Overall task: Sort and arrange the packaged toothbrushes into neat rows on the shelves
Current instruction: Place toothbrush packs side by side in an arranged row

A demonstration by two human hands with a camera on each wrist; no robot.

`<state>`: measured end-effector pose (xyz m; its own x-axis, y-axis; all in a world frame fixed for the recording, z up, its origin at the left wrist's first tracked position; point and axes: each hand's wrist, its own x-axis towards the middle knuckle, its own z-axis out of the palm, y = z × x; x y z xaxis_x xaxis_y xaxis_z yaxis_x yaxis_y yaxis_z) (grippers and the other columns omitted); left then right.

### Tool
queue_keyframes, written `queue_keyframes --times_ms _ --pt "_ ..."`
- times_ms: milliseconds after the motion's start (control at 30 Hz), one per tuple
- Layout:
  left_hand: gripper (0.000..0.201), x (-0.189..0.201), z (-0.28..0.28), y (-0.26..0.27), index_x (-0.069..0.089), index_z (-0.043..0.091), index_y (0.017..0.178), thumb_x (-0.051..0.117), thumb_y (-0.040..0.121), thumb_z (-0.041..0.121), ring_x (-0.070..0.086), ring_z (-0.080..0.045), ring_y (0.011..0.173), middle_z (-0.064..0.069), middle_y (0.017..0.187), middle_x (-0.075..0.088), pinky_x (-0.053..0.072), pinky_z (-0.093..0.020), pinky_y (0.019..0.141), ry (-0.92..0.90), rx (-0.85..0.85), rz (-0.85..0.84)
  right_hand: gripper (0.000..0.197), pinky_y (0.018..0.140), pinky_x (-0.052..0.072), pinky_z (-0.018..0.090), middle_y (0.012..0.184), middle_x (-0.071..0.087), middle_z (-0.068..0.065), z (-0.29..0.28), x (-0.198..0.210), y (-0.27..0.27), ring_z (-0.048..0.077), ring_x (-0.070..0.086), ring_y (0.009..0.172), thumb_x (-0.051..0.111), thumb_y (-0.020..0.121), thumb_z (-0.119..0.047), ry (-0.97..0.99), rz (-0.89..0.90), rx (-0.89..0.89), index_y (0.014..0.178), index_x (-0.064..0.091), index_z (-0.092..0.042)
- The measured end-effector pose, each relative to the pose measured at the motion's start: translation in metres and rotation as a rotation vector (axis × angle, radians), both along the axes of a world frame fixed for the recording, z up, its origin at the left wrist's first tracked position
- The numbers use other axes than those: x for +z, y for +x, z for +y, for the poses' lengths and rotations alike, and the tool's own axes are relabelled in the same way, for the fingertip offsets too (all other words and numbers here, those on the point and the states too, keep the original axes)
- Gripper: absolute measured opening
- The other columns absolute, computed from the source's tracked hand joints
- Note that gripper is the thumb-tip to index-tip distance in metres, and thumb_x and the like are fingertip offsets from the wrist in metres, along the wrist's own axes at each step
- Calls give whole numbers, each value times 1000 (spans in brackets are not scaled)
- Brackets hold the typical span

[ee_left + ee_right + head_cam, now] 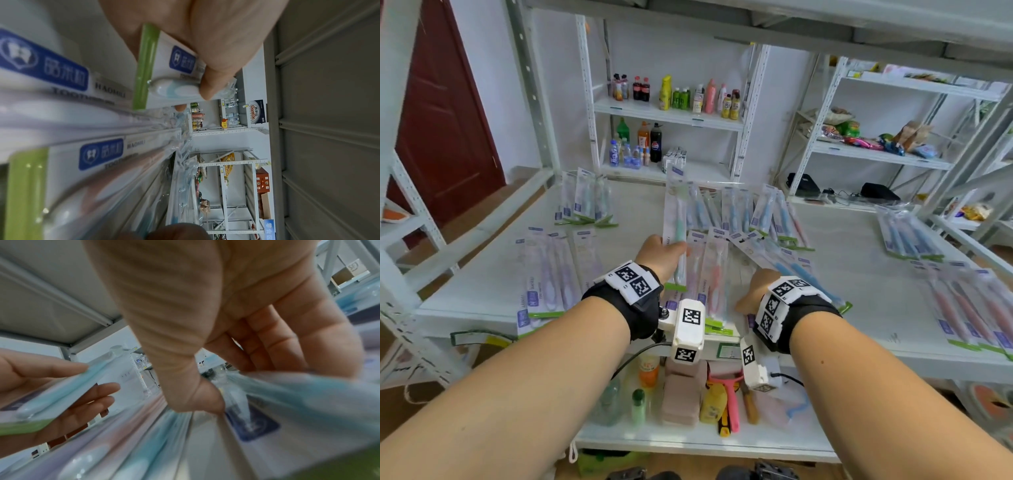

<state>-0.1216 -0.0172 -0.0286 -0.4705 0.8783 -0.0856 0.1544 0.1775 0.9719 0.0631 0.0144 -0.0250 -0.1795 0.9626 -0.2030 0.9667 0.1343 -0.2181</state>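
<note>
My left hand [664,255] grips a packaged toothbrush with a teal handle [677,219] near its lower end and holds it upright above the white shelf [482,281]. In the left wrist view the fingers [205,48] curl round the teal pack [164,78], green strip towards the camera. My right hand [755,291] reaches down into the loose middle pile, where thumb and fingers [205,321] pinch a blue toothbrush pack [287,402] lying slanted on the pile [774,263]. Purple packs [551,274] lie in a row at the left and pink packs [714,274] in the middle.
More packs lie in groups at the back left [585,202], back middle [756,212], right [907,236] and far right [969,308]. An upper shelf [825,20] hangs overhead, and a steel post [530,85] stands at the left. Bottles [647,373] fill the shelf below.
</note>
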Motion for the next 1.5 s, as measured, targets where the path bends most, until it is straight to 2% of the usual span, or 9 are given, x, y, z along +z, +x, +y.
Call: queue_keyframes --times_ms 267,433,533,733,833,933,1200,1367,1500 --pt "17 -13 -2 -18 68 5 89 59 81 17 61 -27 83 -14 100 71 46 -29 77 -22 -25 -72 17 67 44 29 111 64 7 6 8 -11 25 60 90 60 83 -27 -24 -230 57 94 58 -14" --pt "10 -14 0 -17 65 13 78 58 82 19 65 -31 96 -9 95 73 50 -41 93 -21 -55 -92 51 107 36 41 145 37 13 13 2 -6 31 38 133 50 94 -25 -84 -491 107 140 37 -8" --pt "13 -13 1 -16 62 17 72 57 84 20 66 -30 94 -7 94 73 50 -40 92 -8 -74 -114 54 104 38 39 137 46 11 10 0 6 30 45 127 57 87 -28 -22 -546 76 136 43 -10" --pt "12 -9 0 -14 60 12 77 53 87 14 67 -24 79 -7 83 71 52 -33 81 37 -80 -179 32 75 52 32 107 62 15 9 36 9 31 61 95 48 95 -20 -99 92 -204 120 54 -2" --pt "11 -4 -2 -9 58 6 81 52 90 8 65 -16 53 -8 70 67 57 -27 56 72 -81 -295 27 85 51 45 117 57 17 5 45 14 38 62 100 50 94 -16 -177 506 -277 120 47 -8" --pt "13 2 0 -5 60 5 82 53 90 11 66 -20 58 -10 72 68 58 -31 59 69 -110 -289 18 70 54 48 93 61 22 1 44 13 37 64 70 46 97 -12 -226 1007 -341 113 43 -17" --pt "24 11 18 -7 62 -3 100 50 93 16 69 -22 63 -11 75 72 59 -34 64 40 -116 -306 33 46 39 25 63 47 1 44 34 -19 15 40 49 51 84 -51 -222 953 -311 80 55 -18" --pt "8 22 28 -26 54 16 82 51 89 12 62 -32 107 -20 123 60 53 -45 89 -33 19 -293 24 92 47 43 75 50 -6 77 37 -46 12 50 71 55 88 -17 -204 827 -44 67 48 -26" --pt "9 23 32 -42 56 15 94 51 88 10 61 -31 111 -18 125 60 54 -46 90 -30 96 -332 18 87 51 42 89 61 6 97 27 -73 22 59 85 62 83 -11 -200 867 72 71 57 -24"
